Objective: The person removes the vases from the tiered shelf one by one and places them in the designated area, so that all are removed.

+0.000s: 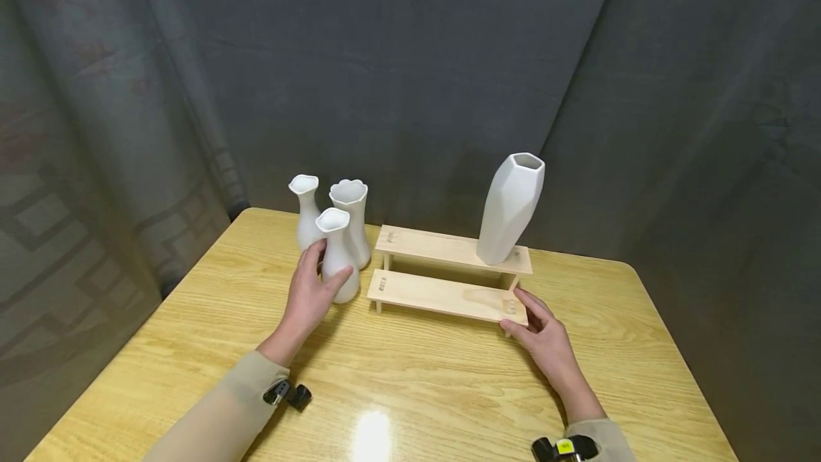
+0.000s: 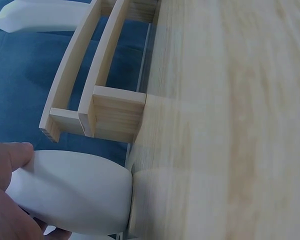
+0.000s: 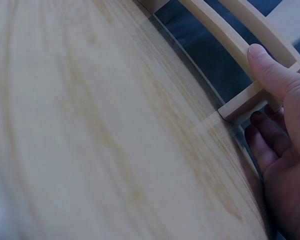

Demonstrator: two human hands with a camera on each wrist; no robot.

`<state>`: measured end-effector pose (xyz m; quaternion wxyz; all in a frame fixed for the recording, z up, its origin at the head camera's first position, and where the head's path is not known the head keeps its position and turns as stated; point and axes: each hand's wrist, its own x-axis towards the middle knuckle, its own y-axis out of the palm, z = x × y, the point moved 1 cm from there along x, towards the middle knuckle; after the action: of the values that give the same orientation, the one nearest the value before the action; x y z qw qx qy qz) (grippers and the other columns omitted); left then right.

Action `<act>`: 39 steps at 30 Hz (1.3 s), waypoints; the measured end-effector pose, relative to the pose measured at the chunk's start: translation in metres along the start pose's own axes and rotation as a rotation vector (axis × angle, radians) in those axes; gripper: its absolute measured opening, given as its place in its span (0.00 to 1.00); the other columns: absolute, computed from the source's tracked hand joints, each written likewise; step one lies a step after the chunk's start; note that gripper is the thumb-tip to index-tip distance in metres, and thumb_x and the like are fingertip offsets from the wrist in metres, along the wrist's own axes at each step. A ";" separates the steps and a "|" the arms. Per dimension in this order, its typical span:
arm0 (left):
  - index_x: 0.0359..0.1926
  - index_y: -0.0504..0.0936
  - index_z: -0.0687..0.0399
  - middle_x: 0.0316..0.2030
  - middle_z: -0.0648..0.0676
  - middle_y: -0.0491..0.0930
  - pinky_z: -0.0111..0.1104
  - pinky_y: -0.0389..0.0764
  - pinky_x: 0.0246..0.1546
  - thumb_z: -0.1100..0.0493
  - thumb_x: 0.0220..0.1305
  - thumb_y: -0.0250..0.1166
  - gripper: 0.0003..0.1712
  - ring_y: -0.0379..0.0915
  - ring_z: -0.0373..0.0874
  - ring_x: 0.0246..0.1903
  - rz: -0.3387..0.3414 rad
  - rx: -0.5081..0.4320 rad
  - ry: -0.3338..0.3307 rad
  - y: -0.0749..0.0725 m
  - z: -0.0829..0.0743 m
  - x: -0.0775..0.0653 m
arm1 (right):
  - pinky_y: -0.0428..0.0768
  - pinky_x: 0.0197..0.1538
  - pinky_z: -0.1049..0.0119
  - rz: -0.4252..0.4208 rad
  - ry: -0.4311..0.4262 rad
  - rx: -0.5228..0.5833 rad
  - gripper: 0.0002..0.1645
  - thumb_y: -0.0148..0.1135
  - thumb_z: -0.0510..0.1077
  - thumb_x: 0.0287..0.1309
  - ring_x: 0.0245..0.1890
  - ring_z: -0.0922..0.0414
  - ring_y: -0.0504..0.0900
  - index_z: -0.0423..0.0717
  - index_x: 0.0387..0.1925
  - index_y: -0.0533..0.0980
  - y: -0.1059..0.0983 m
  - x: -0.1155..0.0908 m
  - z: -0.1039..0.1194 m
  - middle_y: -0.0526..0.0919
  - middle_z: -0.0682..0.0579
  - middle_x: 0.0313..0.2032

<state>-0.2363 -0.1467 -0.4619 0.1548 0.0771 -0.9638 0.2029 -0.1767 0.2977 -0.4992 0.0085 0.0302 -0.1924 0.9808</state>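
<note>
My left hand [image 1: 312, 292] grips the body of a white vase [image 1: 340, 262] with a wavy rim, thumb on its near side and fingers around the other. In the left wrist view that vase [image 2: 80, 192] stands on the table. Behind it are a slim white vase [image 1: 309, 223] and a wider one with a scalloped rim [image 1: 356, 223]. At the right end of a two-step wooden stand [image 1: 442, 295], my right hand [image 1: 545, 337] holds the lower board between thumb and fingers. A tall faceted white vase [image 1: 511, 209] stands on the upper step's right end, leaning slightly right.
The wooden table [image 1: 410, 383] reaches toward me, with glare near its front. A grey curtain [image 1: 385, 77] hangs close behind the stand and vases, and more cloth hangs at both sides. Each sleeve carries a small black strapped device [image 1: 288, 394].
</note>
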 end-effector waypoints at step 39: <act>0.82 0.64 0.56 0.77 0.66 0.63 0.54 0.64 0.79 0.60 0.56 0.89 0.59 0.55 0.57 0.82 -0.282 0.070 0.641 0.011 -0.142 0.003 | 0.67 0.63 0.86 -0.004 0.005 0.007 0.49 0.77 0.56 0.71 0.85 0.44 0.58 0.55 0.85 0.66 0.001 0.002 -0.005 0.60 0.49 0.85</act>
<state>-0.2039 -0.0786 -0.3417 0.4732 0.1469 -0.8386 0.2264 -0.1793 0.2988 -0.5044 0.0109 0.0281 -0.1889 0.9815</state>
